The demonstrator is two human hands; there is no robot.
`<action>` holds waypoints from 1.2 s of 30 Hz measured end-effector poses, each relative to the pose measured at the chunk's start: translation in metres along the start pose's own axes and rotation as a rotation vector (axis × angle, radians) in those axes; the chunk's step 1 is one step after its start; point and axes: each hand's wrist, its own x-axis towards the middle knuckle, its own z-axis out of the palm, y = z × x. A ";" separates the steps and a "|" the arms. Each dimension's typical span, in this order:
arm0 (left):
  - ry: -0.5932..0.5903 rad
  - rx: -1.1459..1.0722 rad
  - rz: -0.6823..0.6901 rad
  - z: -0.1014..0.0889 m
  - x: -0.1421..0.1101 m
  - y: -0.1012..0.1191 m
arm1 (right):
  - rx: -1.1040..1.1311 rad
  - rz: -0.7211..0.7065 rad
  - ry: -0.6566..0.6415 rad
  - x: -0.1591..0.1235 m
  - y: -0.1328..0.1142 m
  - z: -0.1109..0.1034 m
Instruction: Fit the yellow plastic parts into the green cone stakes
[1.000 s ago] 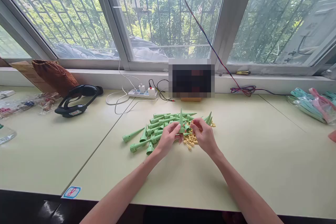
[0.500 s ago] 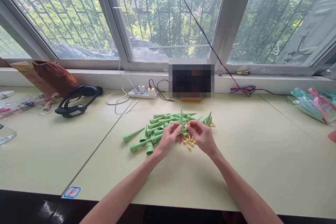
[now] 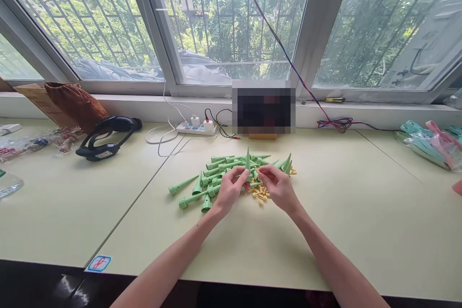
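Note:
A pile of green cone-shaped spikes (image 3: 220, 168) lies on the pale table (image 3: 361, 211), with several small yellow pieces (image 3: 260, 194) beside it. My left hand (image 3: 231, 191) pinches one green spike (image 3: 248, 162) and holds it upright, point up. My right hand (image 3: 277, 188) is right next to it, its fingertips pinched at the spike's base. What the right fingers hold is too small to make out.
A black headset (image 3: 106, 137) and a brown pouch (image 3: 75, 103) lie at the left. A white power strip (image 3: 197, 127) with cables sits by the window sill. A bag of teal and pink clips (image 3: 429, 144) rests at the right. A blurred dark box (image 3: 263, 108) stands behind the pile.
My right hand has moved left, closing in on the upright spike held by my left hand. The spike has risen slightly.

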 end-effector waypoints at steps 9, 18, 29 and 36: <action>0.011 0.055 0.019 0.002 0.000 0.003 | -0.084 -0.069 -0.006 0.000 -0.001 0.001; -0.005 0.102 0.017 0.002 -0.001 0.003 | -0.116 -0.083 0.021 0.000 0.001 0.002; -0.006 0.168 0.053 0.003 -0.004 0.003 | -0.118 -0.067 0.049 0.000 -0.002 0.002; -0.013 0.291 0.159 -0.001 -0.004 -0.004 | -0.125 -0.070 0.045 -0.001 0.001 0.001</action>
